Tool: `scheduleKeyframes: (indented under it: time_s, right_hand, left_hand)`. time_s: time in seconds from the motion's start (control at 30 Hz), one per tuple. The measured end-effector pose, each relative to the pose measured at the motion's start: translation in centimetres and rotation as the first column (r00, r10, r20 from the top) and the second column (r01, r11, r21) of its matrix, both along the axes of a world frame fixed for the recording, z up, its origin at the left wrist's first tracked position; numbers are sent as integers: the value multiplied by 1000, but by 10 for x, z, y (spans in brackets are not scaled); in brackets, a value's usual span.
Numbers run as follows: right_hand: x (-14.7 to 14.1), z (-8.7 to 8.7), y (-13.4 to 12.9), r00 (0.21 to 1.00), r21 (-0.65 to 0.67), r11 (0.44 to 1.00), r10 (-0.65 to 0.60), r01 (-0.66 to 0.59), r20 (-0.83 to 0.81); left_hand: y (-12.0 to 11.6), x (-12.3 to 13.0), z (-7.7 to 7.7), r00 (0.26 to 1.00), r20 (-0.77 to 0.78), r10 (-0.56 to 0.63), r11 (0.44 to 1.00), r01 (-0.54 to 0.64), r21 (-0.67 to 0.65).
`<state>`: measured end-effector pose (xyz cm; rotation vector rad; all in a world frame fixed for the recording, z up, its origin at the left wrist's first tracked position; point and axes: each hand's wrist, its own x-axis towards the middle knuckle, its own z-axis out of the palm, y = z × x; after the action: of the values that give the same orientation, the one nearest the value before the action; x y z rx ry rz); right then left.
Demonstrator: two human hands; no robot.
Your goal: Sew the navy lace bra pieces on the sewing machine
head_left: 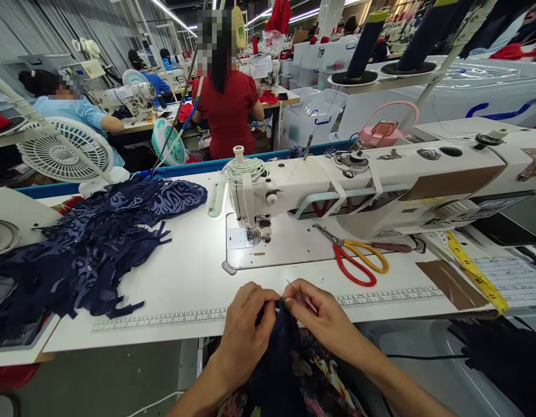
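My left hand is closed, pinching the top edge of a navy blue fabric piece in front of the table's edge. Close beside it, my right hand pinches the same edge, fingertips almost meeting the left ones. A slim pointed tool with a thin tip lies in the right fingers; its exact kind is unclear. The fabric hangs down over a floral cloth. Beyond my hands stands a white sewing machine, its needle area lit.
Scissors with red and yellow handles lie right of the needle. A yellow tape measure crosses the right side. Dark patterned garment pieces are heaped at left. A printed ruler runs along the front edge. Other people work beyond.
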<state>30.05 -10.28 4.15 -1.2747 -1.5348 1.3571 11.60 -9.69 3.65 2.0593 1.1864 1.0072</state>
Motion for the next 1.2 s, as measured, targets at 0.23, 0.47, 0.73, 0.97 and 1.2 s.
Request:
scheduleKeyframes:
  time_s: [0.23,0.47,0.73,0.97,1.2]
  right_hand:
    - [-32,-1,-24,1000,50,999,-10,9,25]
    - [-37,4,-7,964,-126,991,16,-51,-264]
    - [-25,13,4,981,-165,985,-76,47,-177]
    - [-46,-7,-6,878,-371,929,-174,-5,-446]
    - [11,21,37,948,42,994,81,-99,308]
  left_hand:
    - [9,7,3,986,73,148,986,-152,62]
    - [26,-8,20,998,-10,64,974,-61,217]
    - [32,-7,14,994,-56,94,996,-93,4]
    - [21,7,13,966,229,121,937,-35,-349]
    - [48,-28,37,985,61,-159,856,168,-489]
